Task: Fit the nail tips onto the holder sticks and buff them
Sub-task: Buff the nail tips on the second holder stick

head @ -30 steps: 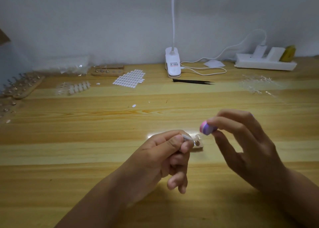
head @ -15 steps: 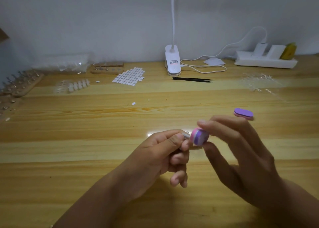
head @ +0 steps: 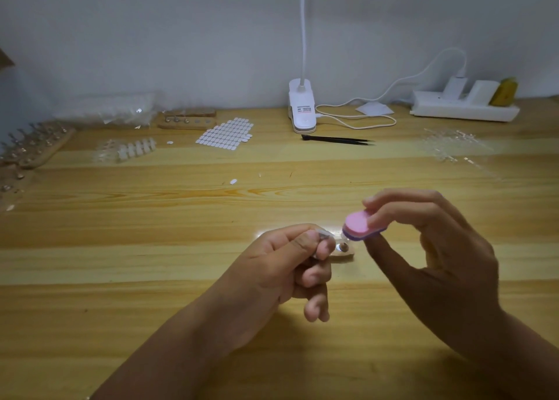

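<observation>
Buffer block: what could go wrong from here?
1. The left hand only pinches the small clear nail tip at its fingertips, so a stroke from the buffer block might flick it out.
2. The right hand holds the block by one end, so it could tilt or slip.

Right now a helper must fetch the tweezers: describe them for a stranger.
Find the white clip lamp at the back of the table. The tweezers lie flat just in front of it, tips pointing right. They are the only thin black thing there.
</observation>
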A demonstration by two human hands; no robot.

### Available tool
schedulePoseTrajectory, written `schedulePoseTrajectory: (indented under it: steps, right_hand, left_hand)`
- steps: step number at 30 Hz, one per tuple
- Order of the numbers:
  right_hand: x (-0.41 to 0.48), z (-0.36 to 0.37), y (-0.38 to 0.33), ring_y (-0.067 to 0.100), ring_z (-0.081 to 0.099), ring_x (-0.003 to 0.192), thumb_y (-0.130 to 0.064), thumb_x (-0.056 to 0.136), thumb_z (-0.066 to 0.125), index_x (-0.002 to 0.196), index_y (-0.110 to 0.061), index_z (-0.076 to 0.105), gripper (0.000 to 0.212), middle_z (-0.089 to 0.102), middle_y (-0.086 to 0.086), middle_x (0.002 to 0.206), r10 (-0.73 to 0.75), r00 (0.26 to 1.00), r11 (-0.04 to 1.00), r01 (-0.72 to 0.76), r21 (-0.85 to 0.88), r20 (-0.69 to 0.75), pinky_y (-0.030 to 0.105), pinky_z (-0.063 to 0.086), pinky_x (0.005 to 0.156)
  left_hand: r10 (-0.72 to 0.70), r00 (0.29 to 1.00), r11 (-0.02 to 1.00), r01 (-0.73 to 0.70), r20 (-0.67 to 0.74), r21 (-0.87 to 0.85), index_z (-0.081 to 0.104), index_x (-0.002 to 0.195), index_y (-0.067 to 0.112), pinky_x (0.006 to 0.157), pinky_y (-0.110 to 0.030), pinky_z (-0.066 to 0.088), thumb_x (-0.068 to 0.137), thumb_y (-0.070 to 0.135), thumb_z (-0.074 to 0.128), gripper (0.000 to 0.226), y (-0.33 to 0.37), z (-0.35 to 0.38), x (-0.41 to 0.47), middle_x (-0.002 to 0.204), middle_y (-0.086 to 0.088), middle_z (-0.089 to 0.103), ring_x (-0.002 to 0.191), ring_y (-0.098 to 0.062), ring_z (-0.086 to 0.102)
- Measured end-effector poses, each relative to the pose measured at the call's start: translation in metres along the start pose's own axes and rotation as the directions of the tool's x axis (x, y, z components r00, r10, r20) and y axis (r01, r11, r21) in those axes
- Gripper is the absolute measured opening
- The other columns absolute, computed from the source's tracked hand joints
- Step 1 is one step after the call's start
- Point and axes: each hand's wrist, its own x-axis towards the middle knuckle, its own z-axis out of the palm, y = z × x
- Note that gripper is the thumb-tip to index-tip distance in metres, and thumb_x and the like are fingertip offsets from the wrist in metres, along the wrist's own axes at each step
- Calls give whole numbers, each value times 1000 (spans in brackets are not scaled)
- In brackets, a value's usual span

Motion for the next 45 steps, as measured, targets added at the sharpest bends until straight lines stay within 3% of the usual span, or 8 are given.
schedulePoseTrajectory:
  steps: [2,10,17,23,31,37,42,45]
  right_hand:
    - [-1,2,-1,14,66,103,2,85,73,104,-15,63,28,66,8,110,-7,1000,999,7,-34,-13,17,47,86]
    - [-1,2,-5,15,68,105,-10,86,72,102,-17,67,18,68,6,115,26,1000,999,-26,26,-3,19,49,88]
    - [-3,5,-3,14,68,97,-19,86,71,120,-17,59,36,68,-1,105,130,990,989,-133,60,47,22,52,86]
    - [0,3,-4,19,66,93,-20,87,70,107,-20,64,21,65,-7,101,227,974,954,-228,196,28,24,53,86]
    - [-3,7,-12,18,67,114,-15,86,69,106,-13,67,20,68,3,118,142,988,985,-147,85,64,30,54,93]
    - [0,3,-8,14,69,107,-22,88,65,111,-21,62,23,69,-3,111,155,985,986,-159,46,83,33,59,86]
    - [-1,3,-8,11,65,110,-12,90,65,116,-15,65,27,66,0,115,60,991,998,-63,22,117,16,49,88]
    - [0,1,-5,11,65,112,-11,88,66,114,-15,64,27,67,2,112,33,992,999,-31,-18,119,24,53,92]
  left_hand:
    - [0,1000,1000,0,2,3,56,80,20,59,-28,53,100,30,45,25,0,1,0,62,6,44,45,-10,53]
    - [49,998,999,-49,-34,-11,58,80,20,58,-29,53,98,31,47,24,1,1,0,62,5,45,45,-10,53]
    - [61,997,998,-62,-48,-10,58,80,20,57,-28,52,100,30,45,26,2,1,0,62,5,45,44,-10,52]
    - [62,994,998,-59,-87,37,59,79,20,56,-28,52,99,29,44,27,2,1,1,62,3,49,45,-10,52]
    - [32,999,993,-28,-37,115,57,79,21,55,-27,51,100,33,44,27,1,3,-2,62,1,53,45,-13,56]
    - [14,999,995,-10,-36,98,56,80,21,56,-27,51,99,35,45,26,-1,2,-1,62,3,48,46,-13,56]
    - [13,1000,994,-11,-22,113,55,79,21,56,-28,51,99,36,45,27,0,2,-2,61,4,47,45,-14,57]
    - [-3,1000,995,5,-25,101,54,80,20,55,-28,50,99,35,45,26,1,3,-2,61,3,44,43,-14,55]
